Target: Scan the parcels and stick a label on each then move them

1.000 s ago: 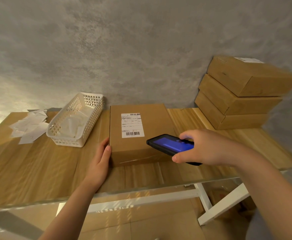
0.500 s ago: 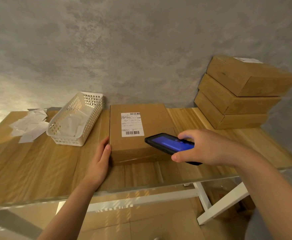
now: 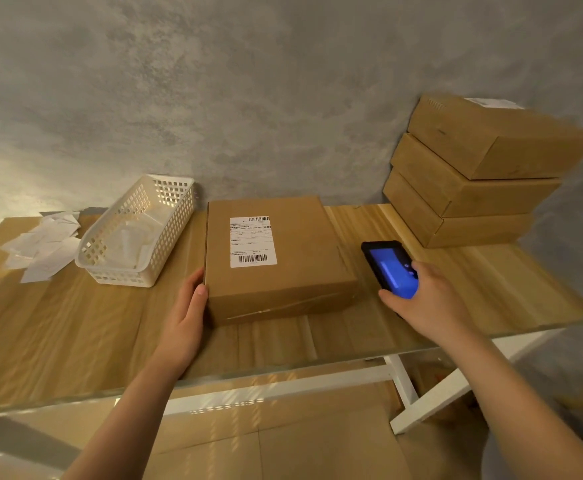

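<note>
The parcel (image 3: 279,258) lies flat at the centre of the desk (image 3: 75,323), its white label (image 3: 252,241) facing up. The left hand (image 3: 186,317) rests with straight fingers against the parcel's left side, grip open. The right hand (image 3: 425,303) grips the scanner (image 3: 388,266) just right of the parcel. Three stacked parcels (image 3: 470,178) stand at the desk's far right corner.

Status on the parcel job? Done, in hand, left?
Done: three boxes are stacked at the table's right end. In hand: the centre parcel already bears a label; the left hand steadies it while the right hand holds the scanner beside it. Left: moving this parcel over.
</note>
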`<act>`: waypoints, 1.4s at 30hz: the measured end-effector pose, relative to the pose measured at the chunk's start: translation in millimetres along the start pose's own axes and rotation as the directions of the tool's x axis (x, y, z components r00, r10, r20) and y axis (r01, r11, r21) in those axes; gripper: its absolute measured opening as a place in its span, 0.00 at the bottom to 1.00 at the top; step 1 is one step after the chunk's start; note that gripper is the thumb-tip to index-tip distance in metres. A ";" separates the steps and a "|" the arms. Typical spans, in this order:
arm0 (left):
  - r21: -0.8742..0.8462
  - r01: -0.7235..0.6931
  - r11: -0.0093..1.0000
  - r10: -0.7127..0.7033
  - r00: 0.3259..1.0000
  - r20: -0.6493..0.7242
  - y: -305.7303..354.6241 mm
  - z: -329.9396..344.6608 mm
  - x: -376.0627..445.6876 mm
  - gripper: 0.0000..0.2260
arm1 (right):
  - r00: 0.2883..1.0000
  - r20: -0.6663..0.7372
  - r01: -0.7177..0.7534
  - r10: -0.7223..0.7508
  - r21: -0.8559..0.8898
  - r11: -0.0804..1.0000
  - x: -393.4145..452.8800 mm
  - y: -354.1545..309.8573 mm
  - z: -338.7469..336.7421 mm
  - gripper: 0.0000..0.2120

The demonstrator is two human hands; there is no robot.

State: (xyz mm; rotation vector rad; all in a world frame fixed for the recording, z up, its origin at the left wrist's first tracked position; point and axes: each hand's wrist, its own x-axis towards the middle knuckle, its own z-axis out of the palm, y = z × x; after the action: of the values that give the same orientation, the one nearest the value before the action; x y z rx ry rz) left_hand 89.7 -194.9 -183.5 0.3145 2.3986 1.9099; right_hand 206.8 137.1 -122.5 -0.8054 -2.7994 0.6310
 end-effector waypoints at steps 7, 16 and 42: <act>0.011 -0.009 1.000 0.009 0.999 -0.034 -0.5 2.7 -0.6 0.15 | 0.999 0.003 -0.048 0.048 -0.004 0.999 10.9 44.4 43.0 0.33; 0.083 -0.076 0.994 0.085 0.991 -0.107 -12.8 4.4 1.4 0.15 | 1.000 0.008 -0.021 0.021 0.038 0.999 10.5 51.0 45.5 0.37; 0.657 0.298 0.693 -0.104 0.943 -0.318 -69.3 -234.7 92.5 0.17 | 0.808 0.081 0.577 -0.584 0.095 0.811 15.4 -255.5 126.2 0.16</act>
State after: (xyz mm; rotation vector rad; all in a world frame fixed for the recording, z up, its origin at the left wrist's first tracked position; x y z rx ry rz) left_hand -49.7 -416.2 -189.1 -0.1985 3.0910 0.9095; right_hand 40.2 -94.6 -123.3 0.1292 -2.8648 0.6542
